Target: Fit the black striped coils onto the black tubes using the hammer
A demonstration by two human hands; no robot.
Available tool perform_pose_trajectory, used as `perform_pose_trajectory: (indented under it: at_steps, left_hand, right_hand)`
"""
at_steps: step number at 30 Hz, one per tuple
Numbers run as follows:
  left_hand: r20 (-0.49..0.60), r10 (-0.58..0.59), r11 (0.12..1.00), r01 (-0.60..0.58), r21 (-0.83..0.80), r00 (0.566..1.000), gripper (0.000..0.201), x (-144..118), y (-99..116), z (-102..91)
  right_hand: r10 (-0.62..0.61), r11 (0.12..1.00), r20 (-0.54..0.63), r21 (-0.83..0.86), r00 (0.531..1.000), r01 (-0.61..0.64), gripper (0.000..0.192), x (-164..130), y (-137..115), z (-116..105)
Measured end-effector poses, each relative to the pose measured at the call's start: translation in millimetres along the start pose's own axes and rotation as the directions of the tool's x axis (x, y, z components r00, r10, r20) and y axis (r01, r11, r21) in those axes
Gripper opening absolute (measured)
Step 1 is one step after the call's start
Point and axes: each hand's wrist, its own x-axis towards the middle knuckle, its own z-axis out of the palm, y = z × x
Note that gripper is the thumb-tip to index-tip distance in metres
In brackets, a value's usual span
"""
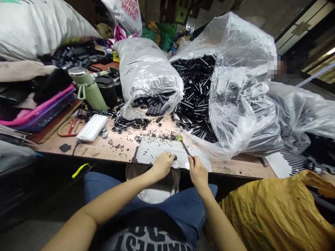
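Note:
My right hand (198,171) is closed round the handle of a small hammer-like tool (180,138) with a round yellow-green head. The head points away from me, over the far edge of a pale work sheet (151,148). At the front of this sheet, my left hand (161,166) has its fingers pinched together at a short black piece (175,158). A pale round disc (175,164) lies beside those fingertips. Tiny dark rings (157,134) are scattered over the sheet and the wood behind it.
An open clear bag (232,104) spills black tubes (195,94) at the right. Another bag (149,69) holds ribbed black parts. Leftward are a white power bank (92,128), orange-handled scissors (70,127) and a green flask (89,89). A yellow sack (269,209) stands right of my legs.

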Motion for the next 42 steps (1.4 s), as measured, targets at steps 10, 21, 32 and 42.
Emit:
perform_pose_trajectory:
  at_steps: [10, 21, 32, 42]
  left_hand:
    - [-0.325, -0.603, 0.794, 0.587, -0.16, 0.728, 0.041, 144, -151, -83.7]
    - [-0.126, -0.667, 0.744, 0.649, -0.159, 0.734, 0.033, 203, -215, -78.4]
    - [0.024, -0.638, 0.191, 0.188, -0.963, 0.77, 0.026, 104, -128, -68.2]
    - [-0.072, -0.492, 0.379, 0.14, -0.915, 0.867, 0.028, 62, -65, -57.1]
  right_hand:
    - [-0.18, 0.964, -0.213, -0.233, 0.96, 0.129, 0.036, 27, 44, 57]
    - [-0.237, 0.965, -0.204, 0.067, 0.95, 0.255, 0.027, 109, 23, 31]
    - [-0.158, 0.922, -0.025, 0.353, 0.987, 0.156, 0.024, 197, -34, 19]
    - [-0.23, 0.165, 0.487, 0.873, 0.843, -0.459, 0.062, 100, -70, 9]
